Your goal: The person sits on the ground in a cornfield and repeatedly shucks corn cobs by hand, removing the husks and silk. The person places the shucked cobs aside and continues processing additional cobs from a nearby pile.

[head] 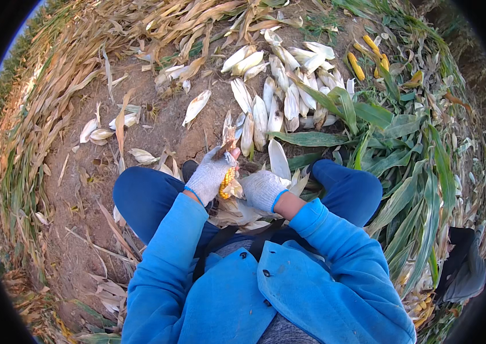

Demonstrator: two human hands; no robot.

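Observation:
My left hand [211, 173], in a pale knit glove with blue trim, grips an ear of corn [226, 182] whose yellow kernels are partly bare. Pinkish, ragged matter and dry husk stick up past my thumb at the ear's far end. Close by on the right, my gloved right hand [263, 190] is curled at a strip of corn husk [236, 188] that hangs from the ear's near end. Its fingertips are hidden beneath the hand. Loose stripped husks [243, 215] lie below both hands, between my legs.
Ahead lies a heap of ears in pale husks [288, 86]. Several bare yellow ears [355, 66] rest at the upper right. Green corn leaves [402, 172] spread beside my right knee, and dry stalks [66, 81] bank up on the left. A dark cloth item [462, 262] sits at the lower right.

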